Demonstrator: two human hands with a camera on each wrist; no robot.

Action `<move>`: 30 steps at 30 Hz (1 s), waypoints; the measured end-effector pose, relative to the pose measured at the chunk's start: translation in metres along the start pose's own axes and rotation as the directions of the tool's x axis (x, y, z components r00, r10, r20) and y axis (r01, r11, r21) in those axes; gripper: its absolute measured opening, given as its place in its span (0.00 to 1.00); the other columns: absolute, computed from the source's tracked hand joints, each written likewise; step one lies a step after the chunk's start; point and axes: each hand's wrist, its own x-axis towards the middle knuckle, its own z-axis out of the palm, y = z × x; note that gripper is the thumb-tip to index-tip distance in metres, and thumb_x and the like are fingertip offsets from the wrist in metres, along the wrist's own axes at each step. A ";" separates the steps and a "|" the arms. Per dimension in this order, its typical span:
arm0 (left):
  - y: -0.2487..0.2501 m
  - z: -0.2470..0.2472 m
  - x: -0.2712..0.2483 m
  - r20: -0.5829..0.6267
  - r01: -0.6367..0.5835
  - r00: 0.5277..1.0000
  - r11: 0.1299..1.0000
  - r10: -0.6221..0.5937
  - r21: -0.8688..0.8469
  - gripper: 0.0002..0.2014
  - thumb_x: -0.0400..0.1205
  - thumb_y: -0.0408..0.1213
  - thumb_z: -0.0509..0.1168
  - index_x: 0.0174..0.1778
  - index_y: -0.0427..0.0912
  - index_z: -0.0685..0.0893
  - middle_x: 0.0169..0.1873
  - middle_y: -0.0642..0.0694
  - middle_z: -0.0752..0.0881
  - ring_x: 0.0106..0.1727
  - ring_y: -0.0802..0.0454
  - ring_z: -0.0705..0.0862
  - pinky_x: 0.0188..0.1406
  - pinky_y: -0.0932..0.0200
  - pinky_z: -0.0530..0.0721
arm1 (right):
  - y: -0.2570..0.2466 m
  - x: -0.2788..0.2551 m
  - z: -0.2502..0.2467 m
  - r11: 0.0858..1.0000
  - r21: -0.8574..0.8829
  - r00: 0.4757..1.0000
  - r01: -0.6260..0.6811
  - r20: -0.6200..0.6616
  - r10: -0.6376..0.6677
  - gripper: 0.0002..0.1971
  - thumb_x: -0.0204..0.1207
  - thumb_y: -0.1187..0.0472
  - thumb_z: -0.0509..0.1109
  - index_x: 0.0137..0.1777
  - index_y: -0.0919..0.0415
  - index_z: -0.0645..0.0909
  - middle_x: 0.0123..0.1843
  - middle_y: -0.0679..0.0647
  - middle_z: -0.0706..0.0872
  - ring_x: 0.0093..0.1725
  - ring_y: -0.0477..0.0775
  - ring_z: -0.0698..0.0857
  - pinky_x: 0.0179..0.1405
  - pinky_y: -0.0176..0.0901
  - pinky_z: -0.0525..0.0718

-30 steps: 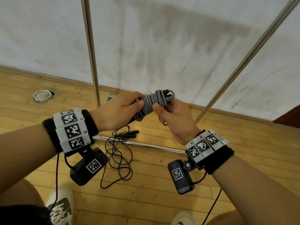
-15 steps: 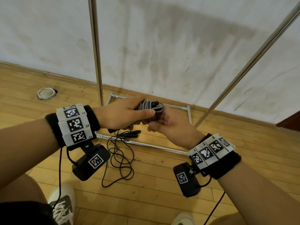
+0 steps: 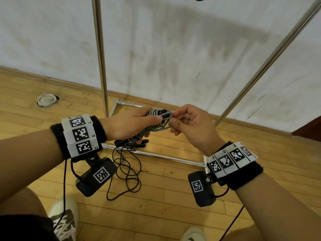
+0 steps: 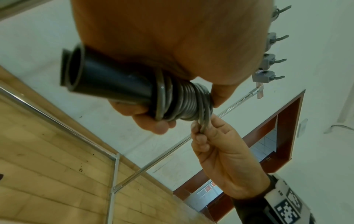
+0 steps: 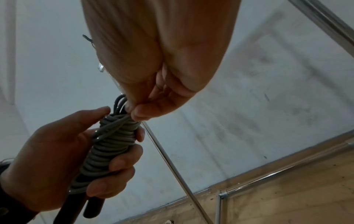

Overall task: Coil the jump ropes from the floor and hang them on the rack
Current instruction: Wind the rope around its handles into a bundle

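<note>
Wall and wooden floor fill the head view. Rack: two steel uprights rising from a floor frame, one at 12 o'clock of the hands, one slanting off toward 2 o'clock. Left wrist view shows a row of grey hooks high on the rack's bar; whether anything hangs there I cannot tell.

Left hand, centre frame, fingers curled tight round the grey rope, which is wound in close turns over its black handles. Right hand, at 3 o'clock of the bundle, fingers pinching together on the rope's loose loop at the bundle's top end.

Black rope: loose tangle on the floor at 6 o'clock of the hands, across the rack's base rail, untouched.

Small white ring on the floor at 10 o'clock, by the wall.

Progress, as judged: grey rope all but coiled, the end being tucked or tied off; hanging it is left. Black rope needs coiling and hanging both. Less than halfway.
</note>
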 end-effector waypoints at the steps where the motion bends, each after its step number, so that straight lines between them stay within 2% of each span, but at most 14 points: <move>1: 0.000 0.000 0.000 -0.003 0.016 1.000 1.000 -0.016 0.012 0.10 0.86 0.54 0.61 0.55 0.53 0.78 0.40 0.39 0.83 0.34 0.44 0.83 0.35 0.47 0.85 | 0.001 -0.001 0.000 1.000 0.004 1.000 0.012 -0.013 -0.012 0.11 0.76 0.75 0.72 0.45 0.57 0.82 0.33 0.50 0.90 0.31 0.49 0.89 0.31 0.38 0.86; 3: 0.000 0.002 0.001 -0.023 0.031 0.999 0.999 -0.030 0.036 0.11 0.86 0.55 0.60 0.55 0.52 0.78 0.38 0.40 0.83 0.34 0.45 0.83 0.35 0.48 0.85 | 0.002 -0.002 0.003 0.999 -0.004 0.998 0.042 -0.036 -0.042 0.13 0.77 0.75 0.72 0.43 0.54 0.82 0.33 0.49 0.90 0.32 0.49 0.89 0.31 0.37 0.86; 7: 0.001 0.005 0.005 -0.101 0.054 0.994 0.996 -0.046 0.073 0.15 0.86 0.55 0.59 0.58 0.48 0.78 0.39 0.45 0.82 0.30 0.57 0.82 0.29 0.59 0.84 | 0.008 -0.001 0.008 0.999 0.007 0.994 0.042 -0.098 -0.041 0.12 0.77 0.74 0.72 0.42 0.54 0.82 0.34 0.48 0.90 0.32 0.49 0.90 0.31 0.37 0.85; 10: 0.001 0.005 0.005 -0.127 0.102 0.988 0.986 -0.086 0.128 0.17 0.86 0.57 0.58 0.58 0.47 0.78 0.39 0.44 0.83 0.32 0.53 0.82 0.31 0.58 0.84 | 0.012 0.000 0.011 1.000 0.026 0.993 0.001 -0.122 0.002 0.10 0.76 0.72 0.74 0.43 0.57 0.80 0.33 0.48 0.90 0.32 0.51 0.90 0.30 0.37 0.84; 12: 0.001 0.003 0.006 -0.128 0.118 0.987 0.980 -0.098 0.159 0.18 0.86 0.58 0.58 0.55 0.47 0.79 0.38 0.43 0.82 0.32 0.53 0.82 0.32 0.58 0.85 | 0.013 0.001 0.013 0.999 0.051 0.991 -0.013 -0.132 0.020 0.11 0.74 0.73 0.76 0.44 0.59 0.77 0.32 0.48 0.89 0.31 0.52 0.90 0.29 0.37 0.84; 16: 0.000 -0.001 0.005 -0.077 0.128 0.991 0.953 -0.111 0.274 0.17 0.84 0.60 0.58 0.48 0.49 0.78 0.36 0.44 0.82 0.29 0.52 0.82 0.30 0.57 0.85 | 0.013 0.000 0.016 0.999 0.050 1.000 0.000 -0.030 0.001 0.18 0.73 0.75 0.75 0.54 0.51 0.82 0.38 0.43 0.85 0.32 0.54 0.90 0.30 0.39 0.85; 18: -0.002 -0.003 0.004 -0.056 0.162 0.987 0.932 -0.152 0.324 0.20 0.83 0.63 0.59 0.48 0.48 0.79 0.35 0.44 0.82 0.29 0.51 0.82 0.30 0.57 0.85 | 0.014 -0.001 0.019 0.999 -0.003 0.999 0.036 0.022 -0.036 0.17 0.73 0.75 0.75 0.51 0.50 0.86 0.44 0.48 0.85 0.33 0.54 0.90 0.31 0.39 0.85; 20: -0.004 -0.005 0.003 -0.032 0.167 0.985 0.918 -0.167 0.358 0.22 0.82 0.64 0.59 0.49 0.47 0.79 0.35 0.44 0.83 0.28 0.52 0.82 0.30 0.56 0.86 | 0.016 -0.001 0.021 0.999 -0.022 0.999 0.032 0.029 -0.031 0.13 0.72 0.74 0.77 0.47 0.54 0.85 0.45 0.51 0.86 0.33 0.55 0.91 0.31 0.40 0.85; 23: -0.004 -0.008 0.001 0.029 0.127 0.988 0.913 -0.150 0.388 0.23 0.79 0.67 0.62 0.49 0.48 0.79 0.36 0.45 0.84 0.28 0.55 0.82 0.31 0.56 0.89 | 0.019 0.000 0.022 0.999 -0.033 0.999 -0.029 0.037 0.030 0.12 0.71 0.73 0.79 0.43 0.58 0.81 0.37 0.52 0.91 0.32 0.57 0.91 0.30 0.42 0.86; 26: -0.004 -0.009 -0.001 0.079 0.077 0.989 0.903 -0.122 0.423 0.23 0.72 0.69 0.67 0.48 0.53 0.80 0.37 0.45 0.86 0.30 0.52 0.85 0.31 0.54 0.90 | 0.015 0.001 0.020 0.997 -0.019 0.996 -0.073 0.042 0.074 0.12 0.69 0.73 0.80 0.40 0.59 0.81 0.34 0.56 0.91 0.33 0.62 0.91 0.30 0.47 0.87; 28: -0.005 -0.008 0.000 0.070 0.064 0.992 0.901 -0.104 0.430 0.23 0.71 0.69 0.69 0.47 0.53 0.81 0.35 0.45 0.87 0.29 0.50 0.85 0.29 0.54 0.89 | 0.011 0.002 0.018 0.995 0.033 0.995 -0.093 0.051 0.092 0.10 0.68 0.75 0.80 0.40 0.62 0.83 0.35 0.56 0.91 0.33 0.64 0.91 0.31 0.47 0.88; 30: -0.007 -0.009 0.000 0.068 0.083 0.991 0.932 -0.114 0.353 0.21 0.73 0.65 0.71 0.48 0.51 0.82 0.31 0.47 0.85 0.28 0.50 0.84 0.27 0.56 0.87 | 0.007 0.001 0.013 0.991 0.096 0.989 -0.095 0.120 0.084 0.09 0.69 0.77 0.77 0.43 0.66 0.85 0.40 0.56 0.90 0.37 0.66 0.91 0.36 0.50 0.90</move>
